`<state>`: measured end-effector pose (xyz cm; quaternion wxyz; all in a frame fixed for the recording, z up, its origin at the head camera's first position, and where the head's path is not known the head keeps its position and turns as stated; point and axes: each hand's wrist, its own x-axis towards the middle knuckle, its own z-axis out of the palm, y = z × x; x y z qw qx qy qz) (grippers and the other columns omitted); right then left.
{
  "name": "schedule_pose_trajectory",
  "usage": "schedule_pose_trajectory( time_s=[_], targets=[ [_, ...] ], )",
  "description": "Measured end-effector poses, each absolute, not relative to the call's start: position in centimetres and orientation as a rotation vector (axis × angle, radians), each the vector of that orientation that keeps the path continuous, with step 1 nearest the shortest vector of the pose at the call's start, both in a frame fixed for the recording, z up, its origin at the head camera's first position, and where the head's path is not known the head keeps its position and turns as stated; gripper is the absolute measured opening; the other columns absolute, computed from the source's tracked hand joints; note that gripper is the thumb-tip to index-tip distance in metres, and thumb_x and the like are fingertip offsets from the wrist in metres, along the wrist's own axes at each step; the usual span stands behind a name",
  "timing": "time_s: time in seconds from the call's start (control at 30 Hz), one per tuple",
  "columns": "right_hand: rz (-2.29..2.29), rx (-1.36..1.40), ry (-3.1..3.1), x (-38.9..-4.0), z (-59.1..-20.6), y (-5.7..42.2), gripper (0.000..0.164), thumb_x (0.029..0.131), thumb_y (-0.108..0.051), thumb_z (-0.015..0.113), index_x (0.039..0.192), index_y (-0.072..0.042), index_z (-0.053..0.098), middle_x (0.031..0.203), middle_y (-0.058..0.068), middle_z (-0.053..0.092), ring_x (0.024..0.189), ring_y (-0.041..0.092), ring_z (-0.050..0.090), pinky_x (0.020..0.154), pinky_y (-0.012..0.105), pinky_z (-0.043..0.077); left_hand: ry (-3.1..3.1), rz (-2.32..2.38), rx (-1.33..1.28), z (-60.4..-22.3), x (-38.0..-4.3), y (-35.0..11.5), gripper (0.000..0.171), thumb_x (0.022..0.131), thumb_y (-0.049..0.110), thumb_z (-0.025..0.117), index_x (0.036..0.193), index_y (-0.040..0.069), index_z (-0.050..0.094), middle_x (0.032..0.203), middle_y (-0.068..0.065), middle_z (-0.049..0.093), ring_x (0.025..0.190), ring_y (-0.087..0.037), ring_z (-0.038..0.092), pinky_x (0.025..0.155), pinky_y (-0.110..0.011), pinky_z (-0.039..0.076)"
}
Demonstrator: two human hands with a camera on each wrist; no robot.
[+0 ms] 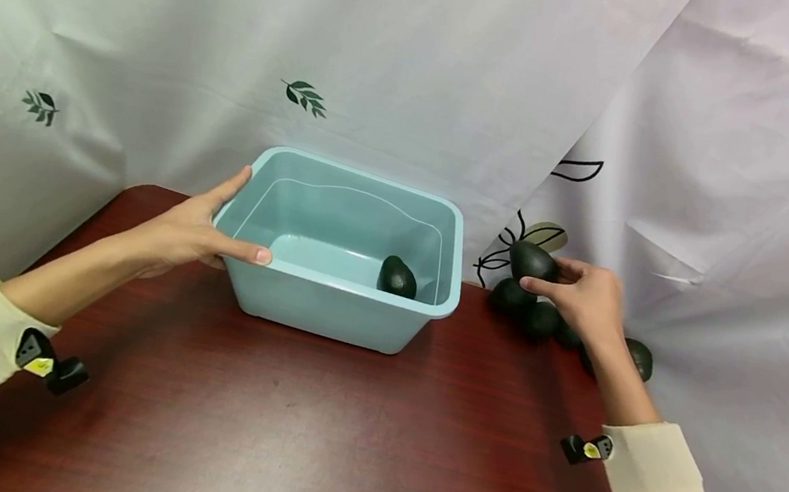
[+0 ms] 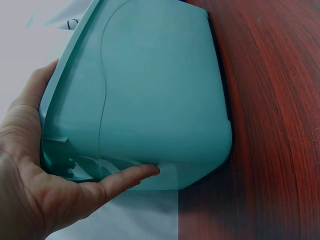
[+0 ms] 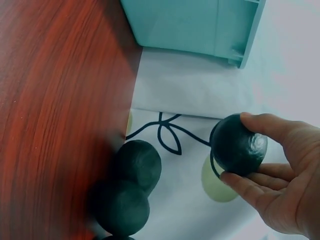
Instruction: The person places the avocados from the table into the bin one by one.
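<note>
A light-blue plastic basin [image 1: 326,304] stands on the table, with one dark avocado [image 1: 398,278] inside near its right end. My left hand [image 1: 196,227] grips the basin's left end, spread across the rim; the left wrist view shows this hand [image 2: 55,185] against the basin wall [image 2: 160,85]. To the right of the basin, my right hand [image 1: 587,298] holds an avocado [image 1: 532,263] above several others. In the right wrist view, fingers and thumb pinch that avocado [image 3: 237,145] from its sides, clear of the avocados [image 3: 122,207] below.
Several avocados [image 1: 541,320] lie along the right edge of the dark red wooden table [image 1: 307,435], partly behind my right hand and forearm. A pale cloth [image 1: 406,54] with leaf prints hangs close behind the basin and along the right side.
</note>
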<state>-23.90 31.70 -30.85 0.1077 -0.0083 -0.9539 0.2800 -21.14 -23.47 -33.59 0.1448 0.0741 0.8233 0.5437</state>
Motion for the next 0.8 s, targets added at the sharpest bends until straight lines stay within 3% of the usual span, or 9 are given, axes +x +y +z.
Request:
schedule_pose_trajectory(
  time_s=[0.47,0.8],
  targets=[
    [0.829,0.006,-2.808,-24.3,-29.5,30.1,0.076,0.086,-0.049,0.097,0.146,-0.006,0.076,0.133,0.022,0.081,0.124,0.038,0.075,0.105,0.048,0.055,2.377,1.555,0.22,-33.7,-21.2,-23.5,0.136,0.096,0.033,0.093,0.177,0.05,-0.015,0.186,-0.019,0.02,0.151,-0.043,0.051,0.102,-0.055,0.066],
    [0.871,0.052,-2.766,-24.4,-28.6,29.0,0.076,0.086,-0.049,0.098,0.146,-0.008,0.077,0.132,0.02,0.082,0.124,0.035,0.077,0.101,0.041,0.055,2.392,1.547,0.212,-33.6,-21.1,-23.5,0.137,0.095,0.032,0.093,0.177,0.05,-0.015,0.188,-0.018,0.016,0.154,-0.047,0.047,0.104,-0.063,0.064]
  ],
)
